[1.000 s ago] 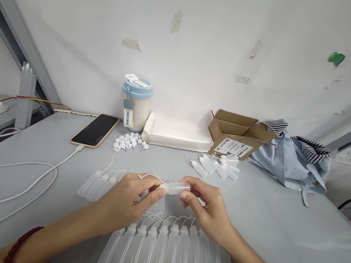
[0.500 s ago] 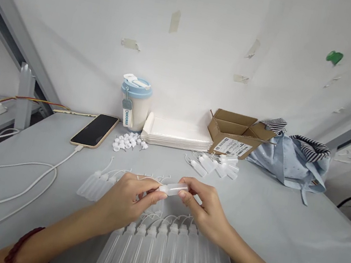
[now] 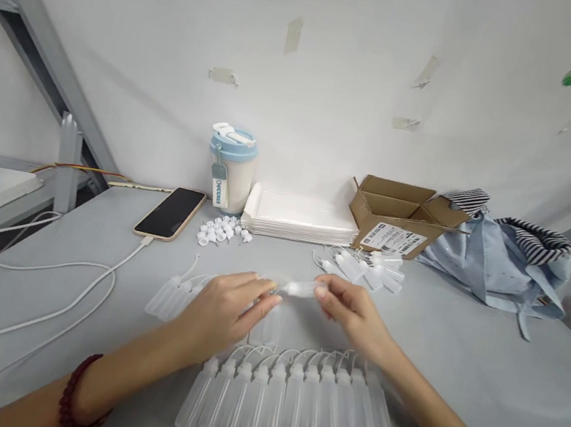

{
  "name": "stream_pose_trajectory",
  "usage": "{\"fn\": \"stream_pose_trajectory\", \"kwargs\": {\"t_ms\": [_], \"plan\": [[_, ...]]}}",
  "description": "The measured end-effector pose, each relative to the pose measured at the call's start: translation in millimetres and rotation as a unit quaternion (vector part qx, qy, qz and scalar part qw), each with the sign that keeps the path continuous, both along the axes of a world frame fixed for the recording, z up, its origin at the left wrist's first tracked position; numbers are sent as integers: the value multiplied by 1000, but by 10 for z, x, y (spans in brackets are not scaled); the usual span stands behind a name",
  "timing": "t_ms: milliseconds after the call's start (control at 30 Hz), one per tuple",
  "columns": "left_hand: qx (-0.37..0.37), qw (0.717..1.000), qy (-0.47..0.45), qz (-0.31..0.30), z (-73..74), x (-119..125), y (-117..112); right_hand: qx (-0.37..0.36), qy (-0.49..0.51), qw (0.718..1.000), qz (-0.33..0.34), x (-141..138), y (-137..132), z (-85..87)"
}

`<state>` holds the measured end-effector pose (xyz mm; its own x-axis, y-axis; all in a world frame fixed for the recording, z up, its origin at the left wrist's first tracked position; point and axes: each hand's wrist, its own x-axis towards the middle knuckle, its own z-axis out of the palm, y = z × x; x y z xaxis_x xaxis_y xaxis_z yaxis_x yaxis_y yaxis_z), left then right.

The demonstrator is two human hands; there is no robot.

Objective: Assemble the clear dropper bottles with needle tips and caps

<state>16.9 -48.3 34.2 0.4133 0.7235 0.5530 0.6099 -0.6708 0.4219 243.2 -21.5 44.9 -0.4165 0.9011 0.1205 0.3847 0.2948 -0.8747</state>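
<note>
My right hand (image 3: 351, 310) pinches the base end of a small translucent squeeze bottle (image 3: 301, 288), held nearly level above the table with its neck to the left. My left hand (image 3: 228, 306) has thumb and fingertips closed just off the bottle's neck end; motion blur hides what lies between them. Below my hands stands out a row of similar squeeze bottles (image 3: 255, 403), lying side by side with strap caps hanging loose at their necks. Another group of bottles (image 3: 168, 296) lies left, partly behind my left hand. Small white nozzle tips (image 3: 219, 230) form a pile near the cup.
Along the wall stand a blue-lidded cup (image 3: 232, 171), a stack of white padded envelopes (image 3: 300, 220), an open cardboard box (image 3: 397, 226) and a light blue cloth bag (image 3: 503, 263). More bottles (image 3: 371, 276) lie before the box. A phone (image 3: 171, 214) is plugged into a white cable (image 3: 105, 263).
The bottle has shifted up and right with my right hand, away from my left fingers, which earlier gripped its neck. The camera view has turned slightly left.
</note>
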Motion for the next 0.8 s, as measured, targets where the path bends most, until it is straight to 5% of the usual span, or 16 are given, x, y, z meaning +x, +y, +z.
{"fn": "stream_pose_trajectory", "kwargs": {"t_ms": [200, 400, 467, 533, 633, 800], "plan": [[-30, 979, 54, 193, 65, -472, 331, 117, -102, 968, -200, 270, 299, -30], [-77, 941, 179, 278, -39, -938, 577, 255, -371, 847, -284, 329, 335, -97], [-99, 933, 201, 283, -56, -973, 602, 300, -366, 835, -280, 292, 292, -90], [-115, 928, 213, 283, -57, -971, 609, 308, -302, 877, -212, 237, 232, -61], [-133, 930, 214, 269, -61, -945, 609, 240, -211, 947, -6, 125, 108, 7], [-145, 932, 212, 257, -104, -916, 618, 146, -213, 949, 180, -65, -120, 87]]}}
